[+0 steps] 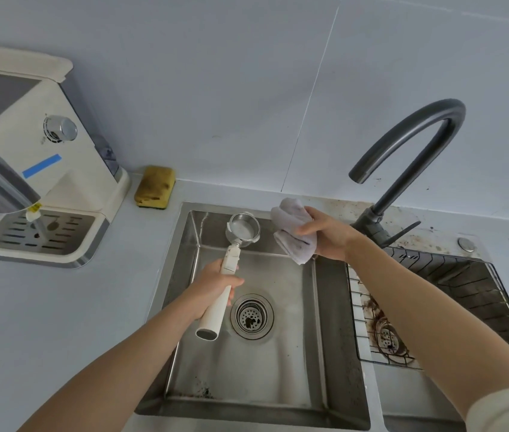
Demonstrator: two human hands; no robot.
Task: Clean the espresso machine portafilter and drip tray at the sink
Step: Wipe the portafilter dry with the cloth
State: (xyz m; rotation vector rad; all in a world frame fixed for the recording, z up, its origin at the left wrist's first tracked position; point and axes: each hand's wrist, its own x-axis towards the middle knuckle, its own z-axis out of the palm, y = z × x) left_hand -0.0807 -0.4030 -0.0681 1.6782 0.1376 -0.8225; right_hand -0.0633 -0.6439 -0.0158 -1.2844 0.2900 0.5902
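1. Your left hand (212, 285) has its fingers (235, 282) wrapped tight around the white handle of the portafilter (229, 266), gripping it about midway along.
2. The portafilter sits above the sink (334, 385), its long axis running from near to far with a slight lean to the right; the metal basket end points away from you toward the far wall of the basin, the blunt handle end points back at you, just left of the drain (252, 316).
3. The basket's open mouth faces up (it looks clean and shiny inside).
4. Your right hand (329, 235) is closed on a crumpled white cloth (293, 232), bunched in the fingers, just right of the basket and not touching it.
5. The dark gooseneck faucet (409, 141) arches over the far right corner of the basin.
6. Right of the basin, a wire rack (368, 310) lies in a second basin stained with brown residue.
7. On the pale counter (59, 322) at the left stands the cream espresso machine (50, 157), its drip tray (41, 238) in place at its base.
8. A yellow sponge (154, 187) lies by the pale wall (231, 73) between machine and sink.
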